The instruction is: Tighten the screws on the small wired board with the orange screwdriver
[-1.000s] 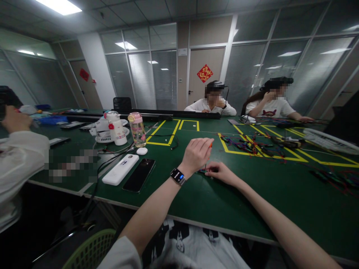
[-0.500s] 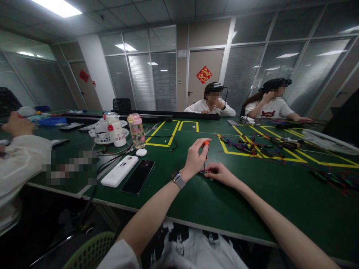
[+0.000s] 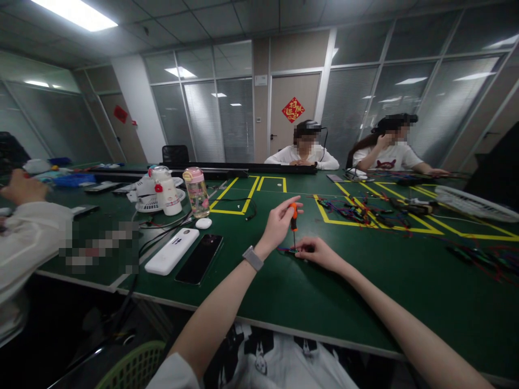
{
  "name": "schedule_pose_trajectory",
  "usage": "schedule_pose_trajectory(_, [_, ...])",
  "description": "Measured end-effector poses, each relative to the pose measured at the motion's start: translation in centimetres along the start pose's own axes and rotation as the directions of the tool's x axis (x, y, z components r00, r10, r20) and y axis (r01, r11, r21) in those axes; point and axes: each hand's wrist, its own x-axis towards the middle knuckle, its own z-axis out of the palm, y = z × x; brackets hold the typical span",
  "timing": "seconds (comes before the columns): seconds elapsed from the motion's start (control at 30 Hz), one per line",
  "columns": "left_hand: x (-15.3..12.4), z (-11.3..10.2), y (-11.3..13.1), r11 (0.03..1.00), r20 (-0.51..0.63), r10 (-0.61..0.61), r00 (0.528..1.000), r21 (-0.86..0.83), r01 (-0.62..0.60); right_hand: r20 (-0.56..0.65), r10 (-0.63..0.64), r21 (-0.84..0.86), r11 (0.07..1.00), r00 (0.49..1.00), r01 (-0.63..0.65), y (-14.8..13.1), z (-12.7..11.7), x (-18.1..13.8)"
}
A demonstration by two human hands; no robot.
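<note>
My left hand grips an orange-and-black screwdriver by its handle, fingers stretched forward around the top. The screwdriver stands upright, its thin shaft pointing down at a small green circuit board on the table. Whether the tip sits in a screw is too small to tell. My right hand rests on the table with its fingertips pinched on the right end of that board, partly covering it. Thin red and blue wires run from the board's left side.
Left of my arm lie a black phone, a white power bank and a white case, with bottles behind. Wired boards lie on the right by yellow tape. A co-worker's hand is at far left; two people sit opposite.
My left hand has turned and its fingers have loosened and spread at the handle, so more of the screwdriver shows. My right hand stays on the board.
</note>
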Motion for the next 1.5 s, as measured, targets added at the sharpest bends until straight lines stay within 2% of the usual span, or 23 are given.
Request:
schedule_pose_trajectory(0.1, [0.4,-0.4,-0.3,1.0,-0.012,-0.025,1.0,-0.008,0.025,-0.002,0.005,0.019,1.0,1.0,-0.005,0.2,0.1,0.1])
schedule_pose_trajectory(0.2, [0.2,-0.7,-0.2,0.974,-0.109,0.097,0.989,0.214,-0.072,-0.021,0.019,0.031,0.999,1.0,-0.018,0.4,0.2,0.1])
schedule_pose_trajectory(0.3, [-0.2,-0.6,0.2,0.914,-0.117,0.2,0.973,0.38,-0.143,-0.026,0.027,0.014,1.0,0.999,-0.026,0.3,0.2,0.1])
schedule_pose_trajectory(0.4, [-0.4,-0.3,0.3,0.943,-0.048,0.168,0.985,0.3,-0.146,-0.02,0.025,-0.017,1.0,1.0,-0.025,0.1,0.1,0.0])
schedule_pose_trajectory(0.53, [-0.2,0.0,0.1,0.996,-0.008,0.038,0.999,0.077,-0.037,-0.014,-0.007,-0.032,0.999,1.0,0.006,-0.2,0.0,-0.1])
schedule_pose_trajectory(0.73, [-0.5,0.2,0.5,0.947,-0.085,0.152,0.985,0.298,-0.12,0.014,-0.022,-0.012,1.0,1.0,0.022,-0.4,-0.2,-0.3])
schedule_pose_trajectory(0.8, [-0.5,0.2,0.6,0.95,-0.059,0.148,0.987,0.287,-0.126,0.019,-0.026,-0.007,1.0,0.999,0.026,-0.6,-0.2,-0.3])
schedule_pose_trajectory(0.93, [-0.6,0.4,0.6,0.982,0.014,0.107,0.994,0.155,-0.107,0.034,-0.033,0.006,0.999,0.999,0.033,-0.8,-0.3,-0.4])
schedule_pose_trajectory(1.1, [-0.9,0.7,0.6,0.929,-0.102,0.175,0.979,0.348,-0.129,0.039,-0.038,0.014,0.999,0.999,0.037,-0.9,-0.3,-0.4])
schedule_pose_trajectory(1.17, [-0.9,0.6,0.7,0.915,-0.112,0.182,0.977,0.382,-0.126,0.041,-0.04,0.02,0.999,0.998,0.039,-0.9,-0.3,-0.4])
schedule_pose_trajectory(1.37, [-0.5,0.3,0.5,0.98,0.005,0.098,0.995,0.174,-0.097,-0.005,0.022,-0.056,0.998,1.0,-0.022,-0.5,-0.3,-0.5])
schedule_pose_trajectory(1.5, [-0.5,0.0,0.4,0.943,-0.111,0.138,0.984,0.319,-0.096,-0.039,0.03,-0.076,0.997,0.999,-0.032,-0.1,-0.2,-0.5])
